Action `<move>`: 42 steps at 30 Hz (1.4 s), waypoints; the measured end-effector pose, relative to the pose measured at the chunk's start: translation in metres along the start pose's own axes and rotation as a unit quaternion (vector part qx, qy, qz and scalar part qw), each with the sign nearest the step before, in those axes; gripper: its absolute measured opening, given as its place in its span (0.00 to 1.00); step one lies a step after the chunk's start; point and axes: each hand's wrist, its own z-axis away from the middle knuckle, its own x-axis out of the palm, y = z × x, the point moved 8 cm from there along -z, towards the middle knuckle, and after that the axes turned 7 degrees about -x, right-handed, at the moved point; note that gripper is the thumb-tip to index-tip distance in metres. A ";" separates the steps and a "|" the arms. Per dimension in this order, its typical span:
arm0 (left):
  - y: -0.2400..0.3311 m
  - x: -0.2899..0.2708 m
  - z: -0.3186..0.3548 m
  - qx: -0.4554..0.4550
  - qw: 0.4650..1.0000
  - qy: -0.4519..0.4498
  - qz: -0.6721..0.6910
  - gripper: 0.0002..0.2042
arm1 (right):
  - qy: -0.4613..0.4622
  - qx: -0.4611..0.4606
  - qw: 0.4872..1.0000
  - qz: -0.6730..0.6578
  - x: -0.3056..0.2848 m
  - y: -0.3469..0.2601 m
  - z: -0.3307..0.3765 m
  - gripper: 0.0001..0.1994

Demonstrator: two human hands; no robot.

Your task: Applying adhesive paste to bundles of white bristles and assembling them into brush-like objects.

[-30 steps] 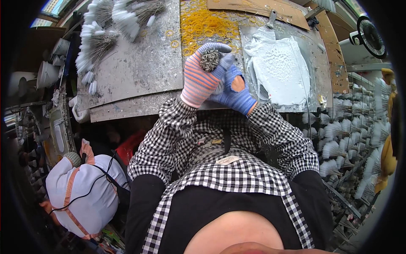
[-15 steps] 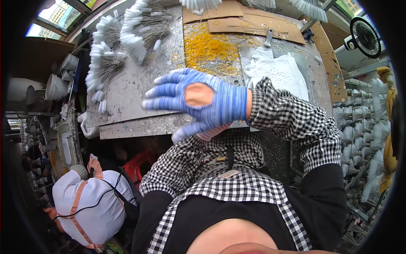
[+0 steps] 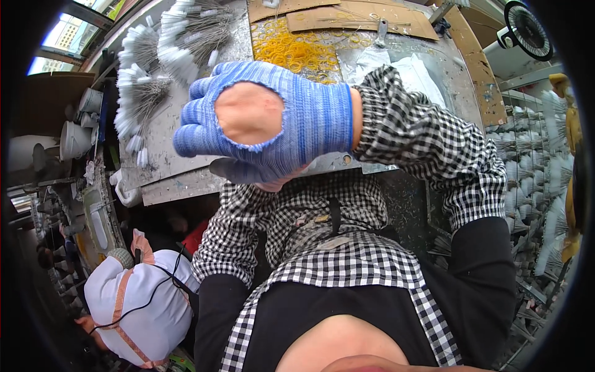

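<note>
My right hand (image 3: 248, 118) reaches across from the right in a blue knit glove with a large round hole that bares its back. Its fingers are curled down, and whatever they close on is hidden from above. Beneath it lies my left hand (image 3: 279, 184), almost wholly covered; only a pinkish edge by its wrist shows, and its fingers cannot be made out. A dark grey fingertip (image 3: 226, 167) pokes out under the blue glove; whose it is stays unclear. Both hands are held above the near edge of the worktable (image 3: 180, 186).
White-bristled wire brushes (image 3: 139, 93) lie in bundles at the table's left. Yellow rubber bands (image 3: 294, 49) spread near cardboard sheets (image 3: 365, 22). A scraper (image 3: 381, 34) and white cloth (image 3: 415, 74) lie to the right, beyond them a black fan (image 3: 527, 31). A person in white (image 3: 139, 304) is at lower left.
My right hand's fingers, spread wide before, are now curled. The hand looks larger and has shifted left over my left hand. The whole view has tilted slightly.
</note>
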 end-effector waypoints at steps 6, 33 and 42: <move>0.046 -0.050 0.006 0.104 0.969 0.066 0.215 0.14 | 0.046 0.045 0.997 0.031 0.016 0.024 0.031 0.16; 0.041 -0.185 0.229 0.353 0.691 0.354 0.522 0.10 | 0.278 0.478 0.799 -0.237 -0.094 -0.150 0.080 0.20; 0.042 -0.158 0.229 0.341 0.745 0.301 0.488 0.12 | 0.186 0.568 0.766 -0.236 -0.088 -0.142 0.069 0.17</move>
